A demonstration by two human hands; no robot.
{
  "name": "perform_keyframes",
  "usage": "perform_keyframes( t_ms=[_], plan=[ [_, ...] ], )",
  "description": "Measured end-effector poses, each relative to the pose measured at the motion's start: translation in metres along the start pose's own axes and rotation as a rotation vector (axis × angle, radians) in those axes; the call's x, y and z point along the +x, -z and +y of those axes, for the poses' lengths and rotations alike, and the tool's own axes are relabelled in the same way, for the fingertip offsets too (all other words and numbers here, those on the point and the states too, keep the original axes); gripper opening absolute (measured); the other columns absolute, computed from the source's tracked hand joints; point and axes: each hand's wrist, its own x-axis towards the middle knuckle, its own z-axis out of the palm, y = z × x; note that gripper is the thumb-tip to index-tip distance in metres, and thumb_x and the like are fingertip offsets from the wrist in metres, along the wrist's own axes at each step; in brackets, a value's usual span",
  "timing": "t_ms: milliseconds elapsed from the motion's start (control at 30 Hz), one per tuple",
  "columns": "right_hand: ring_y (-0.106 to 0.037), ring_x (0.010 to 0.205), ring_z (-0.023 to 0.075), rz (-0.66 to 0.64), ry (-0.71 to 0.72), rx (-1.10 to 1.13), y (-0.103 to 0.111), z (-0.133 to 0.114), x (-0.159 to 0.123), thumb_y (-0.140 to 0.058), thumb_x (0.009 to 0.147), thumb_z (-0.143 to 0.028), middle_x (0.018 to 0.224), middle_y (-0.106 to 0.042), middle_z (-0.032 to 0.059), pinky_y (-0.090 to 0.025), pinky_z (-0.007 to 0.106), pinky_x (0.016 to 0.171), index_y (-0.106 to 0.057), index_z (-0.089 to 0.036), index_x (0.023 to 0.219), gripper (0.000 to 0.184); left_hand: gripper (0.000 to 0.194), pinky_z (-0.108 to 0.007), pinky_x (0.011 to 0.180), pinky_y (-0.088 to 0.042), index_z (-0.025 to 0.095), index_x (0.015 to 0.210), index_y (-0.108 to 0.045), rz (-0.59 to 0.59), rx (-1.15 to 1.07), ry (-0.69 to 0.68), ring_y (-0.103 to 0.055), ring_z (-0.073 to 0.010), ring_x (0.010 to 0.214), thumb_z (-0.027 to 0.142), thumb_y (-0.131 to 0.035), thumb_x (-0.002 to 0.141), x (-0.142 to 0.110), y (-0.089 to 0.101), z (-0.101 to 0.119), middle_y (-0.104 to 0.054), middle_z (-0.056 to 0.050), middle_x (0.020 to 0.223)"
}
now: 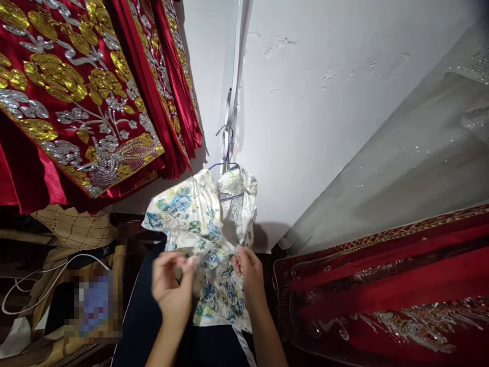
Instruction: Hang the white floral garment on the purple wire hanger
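A white blouse [208,255] with blue and green floral print hangs in front of me on a thin purple hanger [230,153]. Its neckline gapes, and part of the inside shows. My right hand [250,278] is closed at the blouse's right front edge, with fingertips pinching the fabric. On the left, my left hand [173,285] is held before the blouse, thumb and fingers drawn together in a pinch. Motion blurs that hand a little, and whatever its fingertips hold is too small to make out.
Red garments [103,102] with gold and silver embroidery hang at upper left. A white wall [298,117] stands behind. Sheer glittery fabric [401,153] and a red embroidered textile [382,285] are at right. A white cable [49,270] loops over wooden furniture at lower left.
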Motion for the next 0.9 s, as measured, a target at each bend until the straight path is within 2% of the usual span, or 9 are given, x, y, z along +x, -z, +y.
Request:
perform_keyframes(
  t_ms=[100, 167, 267, 367, 467, 567, 633, 767, 900],
  plan=[
    [-0.035, 0.053, 0.0134, -0.161, -0.011, -0.063, -0.007, -0.001, -0.004, -0.054, 0.091, -0.057, 0.06, -0.045, -0.0024, -0.029, 0.028, 0.053, -0.047, -0.022, 0.067, 0.042, 0.022, -0.03, 0.079, -0.051, 0.023, 0.106, -0.061, -0.602, 0.063, 0.239, -0.061, -0.0187, 0.084, 0.032, -0.067, 0.087, -0.019, -0.005, -0.006, -0.061, -0.004, 0.092],
    [-0.035, 0.055, 0.0129, -0.25, 0.005, -0.115, -0.012, -0.004, -0.007, -0.055, 0.089, -0.057, 0.06, -0.042, -0.0035, -0.029, 0.027, 0.053, -0.048, -0.022, 0.067, 0.042, 0.029, -0.034, 0.084, -0.052, 0.022, 0.115, -0.06, -0.828, 0.026, 0.406, -0.065, -0.0233, 0.094, 0.036, -0.063, 0.09, -0.026, -0.009, -0.015, -0.066, -0.008, 0.102],
    [-0.041, 0.06, 0.0132, -0.338, 0.053, -0.269, -0.012, -0.013, -0.009, -0.058, 0.088, -0.05, 0.061, -0.046, -0.0025, -0.03, 0.026, 0.056, -0.052, -0.019, 0.064, 0.039, 0.033, -0.037, 0.097, -0.048, 0.021, 0.115, -0.062, -0.861, -0.007, 0.433, -0.062, -0.0269, 0.11, 0.037, -0.066, 0.087, -0.023, -0.013, -0.026, -0.068, -0.01, 0.11],
    [-0.041, 0.054, 0.0122, -0.381, 0.031, -0.352, -0.009, -0.022, -0.009, -0.058, 0.087, -0.043, 0.054, -0.048, -0.0028, -0.028, 0.027, 0.053, -0.057, -0.018, 0.062, 0.035, 0.027, -0.034, 0.093, -0.048, 0.02, 0.101, -0.065, -0.895, -0.021, 0.426, -0.063, -0.0256, 0.101, 0.04, -0.07, 0.084, -0.015, -0.013, -0.027, -0.069, -0.009, 0.102],
    [-0.032, 0.043, 0.0096, -0.429, -0.055, -0.246, -0.011, -0.029, -0.001, -0.057, 0.088, -0.043, 0.043, -0.042, -0.0055, -0.023, 0.026, 0.048, -0.061, -0.018, 0.066, 0.034, 0.022, -0.03, 0.081, -0.048, 0.02, 0.092, -0.059, -0.937, -0.078, 0.421, -0.062, -0.0203, 0.083, 0.041, -0.064, 0.088, -0.008, -0.01, -0.026, -0.064, -0.005, 0.085],
    [-0.023, 0.039, 0.0072, -0.355, -0.094, -0.077, -0.018, -0.052, 0.024, -0.063, 0.083, -0.047, 0.042, -0.039, -0.0078, -0.016, 0.025, 0.044, -0.059, -0.018, 0.067, 0.033, 0.018, -0.025, 0.069, -0.043, 0.02, 0.085, -0.055, -1.023, 0.043, 0.344, -0.055, -0.0156, 0.071, 0.036, -0.059, 0.091, -0.005, -0.005, -0.03, -0.056, -0.001, 0.075],
    [-0.019, 0.04, 0.0061, -0.268, -0.053, 0.045, -0.023, -0.082, 0.049, -0.07, 0.076, -0.049, 0.046, -0.035, -0.0094, -0.013, 0.024, 0.042, -0.055, -0.019, 0.066, 0.035, 0.018, -0.024, 0.061, -0.037, 0.02, 0.078, -0.052, -1.109, 0.198, 0.276, -0.05, -0.0141, 0.065, 0.032, -0.057, 0.091, -0.003, -0.004, -0.033, -0.052, 0.001, 0.069],
    [-0.022, 0.042, 0.0054, -0.268, 0.141, 0.228, -0.036, -0.146, 0.081, -0.076, 0.075, -0.046, 0.052, -0.036, -0.0092, -0.014, 0.021, 0.039, -0.06, -0.017, 0.076, 0.033, 0.015, -0.025, 0.056, -0.028, 0.02, 0.073, -0.05, -1.253, 0.459, 0.138, -0.046, -0.014, 0.059, 0.022, -0.057, 0.085, 0.012, -0.012, -0.027, -0.051, 0.003, 0.063],
    [-0.029, 0.043, 0.0061, -0.264, 0.26, 0.183, -0.048, -0.158, 0.065, -0.066, 0.085, -0.043, 0.052, -0.043, -0.0071, -0.02, 0.02, 0.041, -0.06, -0.018, 0.077, 0.027, 0.013, -0.026, 0.058, -0.031, 0.02, 0.071, -0.057, -1.271, 0.466, 0.043, -0.05, -0.0156, 0.062, 0.021, -0.06, 0.084, 0.046, -0.029, 0.01, -0.057, 0.001, 0.066]
  ],
)
